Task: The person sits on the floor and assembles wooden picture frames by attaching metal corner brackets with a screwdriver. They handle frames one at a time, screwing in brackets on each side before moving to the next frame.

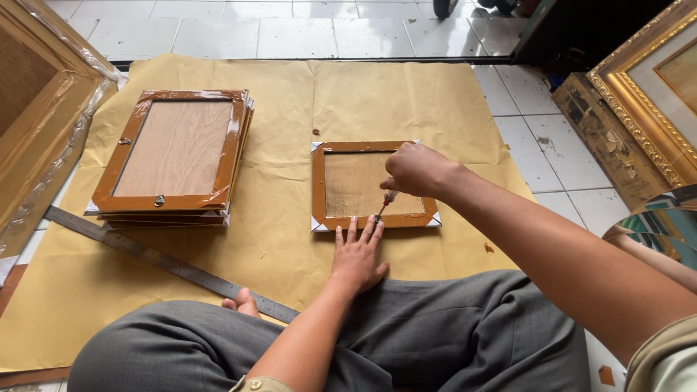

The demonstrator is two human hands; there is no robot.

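One small picture frame (375, 186) is lying face down in the middle of a sheet of brown kraft paper (276, 239) spread over the white tiled floor (218, 33), its back panel showing inside a brown taped border. To its left, well apart, a stack of similar frames (173, 156) is sitting on the same paper; the topmost shows clearly, and several more edges are peeking out beneath it, too tightly packed to count.

The right hand (415, 168) is reaching in from the right, the forearm stretching across the frame's right corner, fingers clamped around a screwdriver (385, 202) whose tip is pressing down at the frame's near edge. The left hand (358, 252) is lying flat and open, palm down on the paper, its fingertips touching the frame's near edge just beside the tool tip and holding nothing.

One long steel ruler (167, 261) is lying diagonally across the paper, its near end passing behind the grey-trousered knee (174, 341). A large plastic-wrapped frame (43, 123) is leaning at the left, and an ornate gilded frame (646, 101) is standing at the right.
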